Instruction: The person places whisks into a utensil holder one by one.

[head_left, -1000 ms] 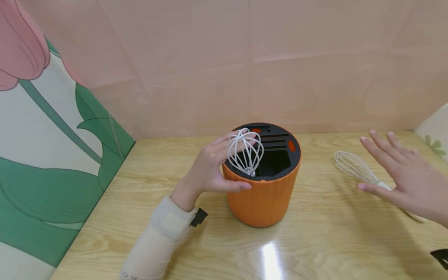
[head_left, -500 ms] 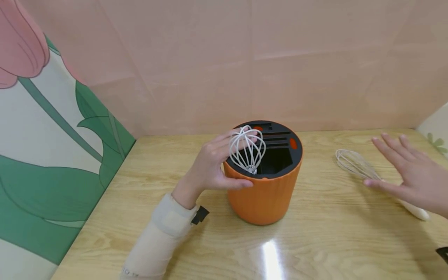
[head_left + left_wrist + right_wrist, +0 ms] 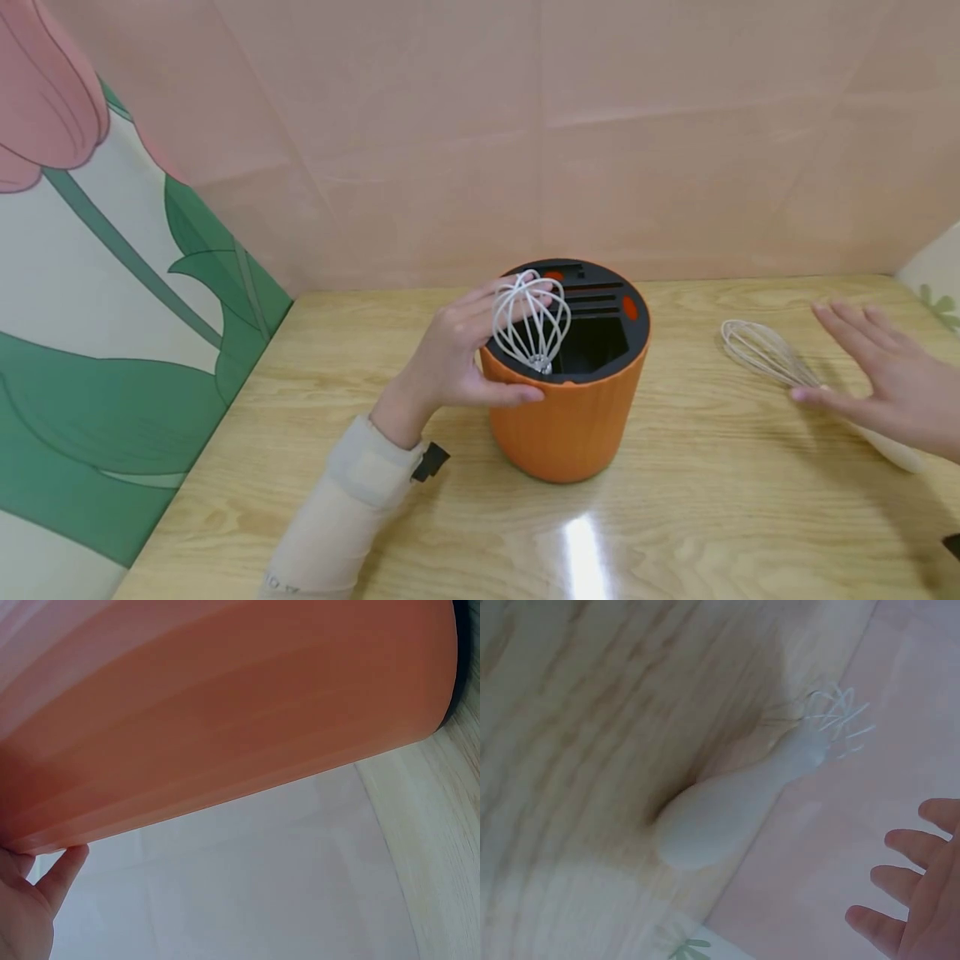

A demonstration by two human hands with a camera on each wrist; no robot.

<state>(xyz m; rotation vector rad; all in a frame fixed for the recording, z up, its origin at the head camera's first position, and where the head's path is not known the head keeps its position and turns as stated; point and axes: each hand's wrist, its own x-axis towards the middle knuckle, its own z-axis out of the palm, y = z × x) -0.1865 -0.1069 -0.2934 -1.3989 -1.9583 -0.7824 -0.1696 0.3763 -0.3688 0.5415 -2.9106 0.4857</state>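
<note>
An orange utensil holder with a black slotted top stands upright on the table. A white whisk stands in one of its compartments, wire end up, its handle hidden inside. My left hand grips the holder's upper left side, thumb along the front and fingers reaching across behind the whisk's wires. In the left wrist view, fingers touch the orange wall. A second whisk lies on the table at the right, its bulbous white handle toward me. My right hand hovers above it, fingers spread and holding nothing.
The wooden table runs back to a pink wall covering. A panel with a printed flower borders the left side. Several slots and a wide dark compartment mark the holder's top.
My right hand has moved to the right, uncovering more of the lying whisk. My left hand stays on the holder, and the standing whisk keeps its place in it.
</note>
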